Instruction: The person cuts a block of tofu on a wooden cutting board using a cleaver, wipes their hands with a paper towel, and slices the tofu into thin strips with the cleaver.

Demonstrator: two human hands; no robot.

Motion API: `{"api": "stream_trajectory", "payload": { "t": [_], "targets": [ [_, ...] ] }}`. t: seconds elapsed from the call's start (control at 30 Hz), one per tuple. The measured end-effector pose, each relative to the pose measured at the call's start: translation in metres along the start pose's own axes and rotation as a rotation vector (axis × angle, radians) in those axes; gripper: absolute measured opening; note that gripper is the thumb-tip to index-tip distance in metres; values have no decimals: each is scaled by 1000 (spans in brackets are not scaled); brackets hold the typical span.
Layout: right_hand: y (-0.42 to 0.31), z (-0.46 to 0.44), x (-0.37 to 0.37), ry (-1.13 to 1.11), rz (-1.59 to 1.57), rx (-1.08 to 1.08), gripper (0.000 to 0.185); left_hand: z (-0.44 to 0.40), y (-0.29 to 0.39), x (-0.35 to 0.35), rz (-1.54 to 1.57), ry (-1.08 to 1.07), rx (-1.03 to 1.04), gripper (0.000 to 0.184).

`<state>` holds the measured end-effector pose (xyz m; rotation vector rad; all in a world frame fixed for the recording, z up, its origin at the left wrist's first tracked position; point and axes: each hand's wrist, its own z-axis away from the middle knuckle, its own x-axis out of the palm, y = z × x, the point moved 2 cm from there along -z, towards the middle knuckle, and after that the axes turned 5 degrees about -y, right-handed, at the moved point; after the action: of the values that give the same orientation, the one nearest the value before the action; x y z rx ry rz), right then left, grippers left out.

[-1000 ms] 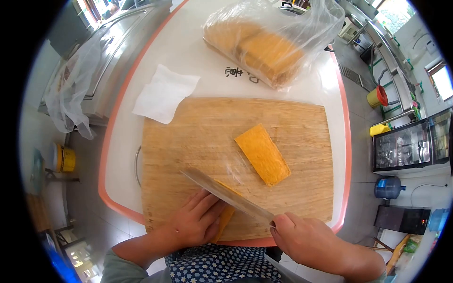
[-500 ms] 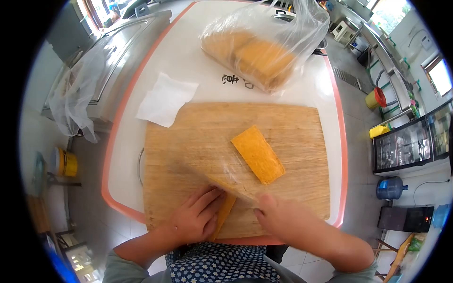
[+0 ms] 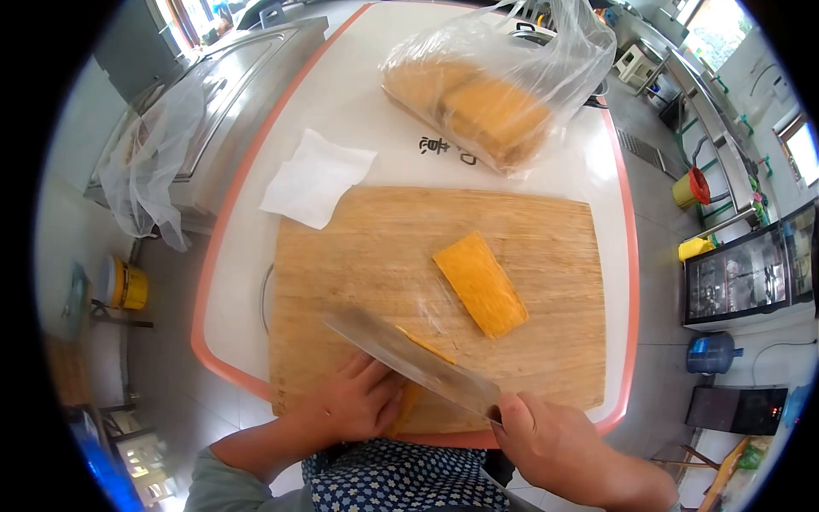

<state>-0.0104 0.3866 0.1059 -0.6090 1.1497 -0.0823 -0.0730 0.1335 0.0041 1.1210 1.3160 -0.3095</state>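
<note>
My right hand (image 3: 546, 435) is closed round the handle of a cleaver (image 3: 401, 354), whose broad blade slants up to the left across the lower board. Close to the blade, my left hand (image 3: 358, 403) presses with bent fingers on an orange-yellow slab (image 3: 409, 403) that looks like pressed tofu. The hand and blade hide part of that slab. Along the far side of the blade lies a thin orange-yellow strip (image 3: 429, 345). A second, whole slab (image 3: 482, 284) rests flat on the wooden cutting board (image 3: 358, 256), apart from both hands.
Beyond the board, a clear plastic bag (image 3: 554, 68) holds more orange-yellow blocks (image 3: 495, 111). A white paper sheet (image 3: 316, 181) touches the board's far left corner. The white table (image 3: 235, 316) has a pink edge. A metal counter (image 3: 247, 77) stands at the left.
The cleaver, blurred before, is now sharp, and its handle end has come nearer my body. A thin strip shows beyond the blade. The whole view has shifted slightly.
</note>
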Motion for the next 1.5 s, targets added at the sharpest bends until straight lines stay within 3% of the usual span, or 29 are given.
{"api": "stream_trajectory", "payload": {
  "t": [0.27,0.77,0.87,0.93,1.03,1.17,1.27,1.33,1.43,1.5],
  "targets": [
    [3,1,5,-8,-25,6,19,-1,-1,0,-47,-4,55,32],
    [5,-4,-3,-113,-39,181,17,-5,-1,-3,23,-15,43,49],
    [9,-13,-12,-162,-42,30,19,-4,-2,0,38,-3,41,53],
    [10,-19,-14,-236,-37,159,20,-4,-3,2,22,-20,49,53],
    [10,-39,-14,-269,-129,177,22,-5,-1,-1,44,-10,31,53],
    [13,-50,-11,-182,-126,129,25,-9,0,-7,12,-6,47,51],
    [23,-46,-19,-190,-106,269,29,-13,2,-6,13,26,54,49],
    [22,-29,-23,-140,-157,246,20,-11,2,-8,0,31,56,45],
    [7,-7,-12,-80,-62,124,27,-3,3,-5,-21,-7,19,39],
    [3,-3,-6,-66,-66,83,21,2,-1,-1,-39,-19,53,36]
  ]
}}
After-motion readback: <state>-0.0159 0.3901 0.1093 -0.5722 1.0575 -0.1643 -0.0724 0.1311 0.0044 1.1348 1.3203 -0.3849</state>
